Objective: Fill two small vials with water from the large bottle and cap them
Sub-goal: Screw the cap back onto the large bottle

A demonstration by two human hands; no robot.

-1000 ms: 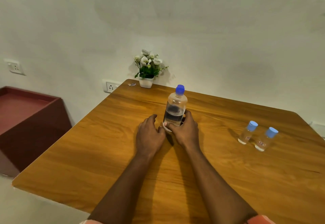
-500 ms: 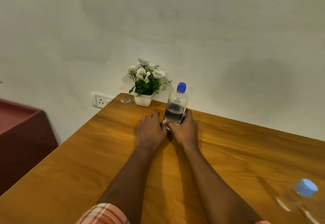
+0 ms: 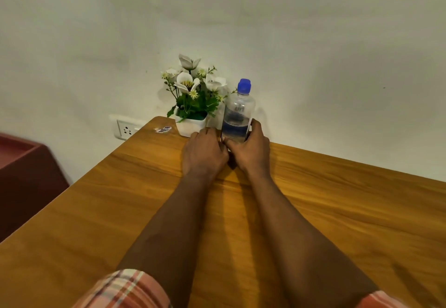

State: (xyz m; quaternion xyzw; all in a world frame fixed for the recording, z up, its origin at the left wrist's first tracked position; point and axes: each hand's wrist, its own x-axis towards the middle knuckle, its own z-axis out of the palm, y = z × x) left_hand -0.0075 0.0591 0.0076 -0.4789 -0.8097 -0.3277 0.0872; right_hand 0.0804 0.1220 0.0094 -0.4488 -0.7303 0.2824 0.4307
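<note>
The large clear bottle (image 3: 237,112) with a blue cap stands upright near the table's far edge, partly filled with water. My right hand (image 3: 251,149) is wrapped around its base. My left hand (image 3: 204,150) lies flat on the wooden table (image 3: 337,211) right beside it, fingers together and touching the right hand, holding nothing. The two small vials are out of view.
A white pot of artificial flowers (image 3: 193,104) stands just left of the bottle, close to my left fingertips. A small wrapper (image 3: 163,129) lies at the far left corner. A wall socket (image 3: 125,130) and a red-brown cabinet (image 3: 26,170) sit beyond the left edge.
The bottle, held at its base, has slid away from me toward the wall and now stands next to the flower pot. The view has shifted left, and the two vials have left the frame.
</note>
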